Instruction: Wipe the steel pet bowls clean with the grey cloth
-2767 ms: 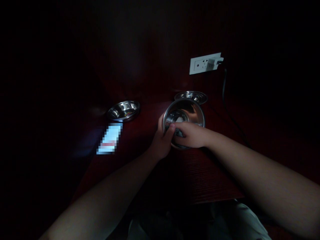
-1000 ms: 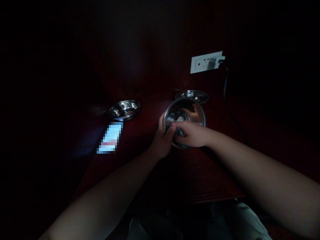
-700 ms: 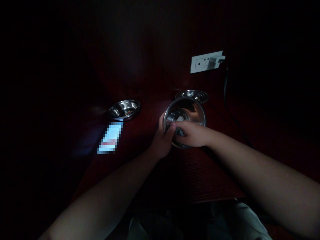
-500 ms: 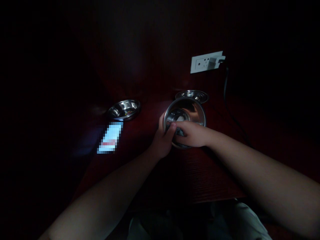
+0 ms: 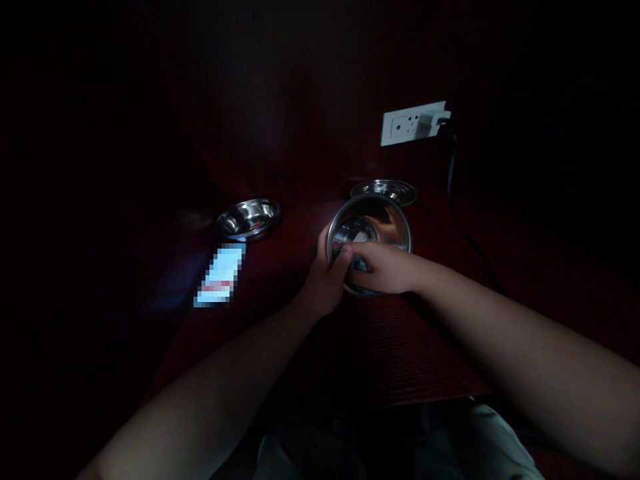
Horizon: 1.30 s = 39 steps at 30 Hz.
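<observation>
A deep stainless steel bowl [image 5: 393,223] is tilted with its mouth towards me. My left hand [image 5: 326,280] is closed on its left side, thumb over the rim and fingers round the outside. Inside the bowl, my right hand [image 5: 389,268] is closed on a dark, textured wad [image 5: 361,263] and presses near the lower wall. Only a little of the wad shows, so I cannot tell whether it is a cloth or a scrubber. A pale patch shows at the bowl's bottom. Just behind the bowl lies a shallow metal dish [image 5: 383,189], partly covered by it.
On the left of the dark red table [image 5: 410,353] sits another metal bowl [image 5: 250,219], with a lit, blurred phone screen [image 5: 221,275] close in front. A wall socket [image 5: 413,125] holds a plug, whose black cable [image 5: 451,177] hangs down on the right. The surroundings are very dark.
Almost nothing differs. Both hands keep their hold, and the bowl stays tilted in the same place.
</observation>
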Motion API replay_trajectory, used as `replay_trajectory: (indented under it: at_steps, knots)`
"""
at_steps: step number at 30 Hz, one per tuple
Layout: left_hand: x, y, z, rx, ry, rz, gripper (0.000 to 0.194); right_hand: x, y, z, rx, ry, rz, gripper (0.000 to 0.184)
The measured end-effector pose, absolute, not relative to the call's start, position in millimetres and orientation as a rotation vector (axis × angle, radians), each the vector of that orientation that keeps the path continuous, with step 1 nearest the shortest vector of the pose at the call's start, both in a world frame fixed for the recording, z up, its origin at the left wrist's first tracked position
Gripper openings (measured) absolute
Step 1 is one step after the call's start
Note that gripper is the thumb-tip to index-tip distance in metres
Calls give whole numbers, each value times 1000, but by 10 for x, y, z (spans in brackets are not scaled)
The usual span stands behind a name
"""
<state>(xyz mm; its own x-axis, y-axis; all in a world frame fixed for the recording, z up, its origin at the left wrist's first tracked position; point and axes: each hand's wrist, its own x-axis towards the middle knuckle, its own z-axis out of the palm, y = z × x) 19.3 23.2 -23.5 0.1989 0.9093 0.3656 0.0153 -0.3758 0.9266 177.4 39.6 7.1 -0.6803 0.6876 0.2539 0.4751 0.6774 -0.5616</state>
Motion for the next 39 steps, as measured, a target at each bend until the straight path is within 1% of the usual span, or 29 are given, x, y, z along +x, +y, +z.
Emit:
replay_trajectory:
  at_steps: [20,39]
  knots:
    - [197,254,-264,1606,889,1312,55,1769,385,77,-930,-2436,620,18]
    - [195,247,-250,1604,885,1306,51,1773,400,63,-920,-2437,630,18]
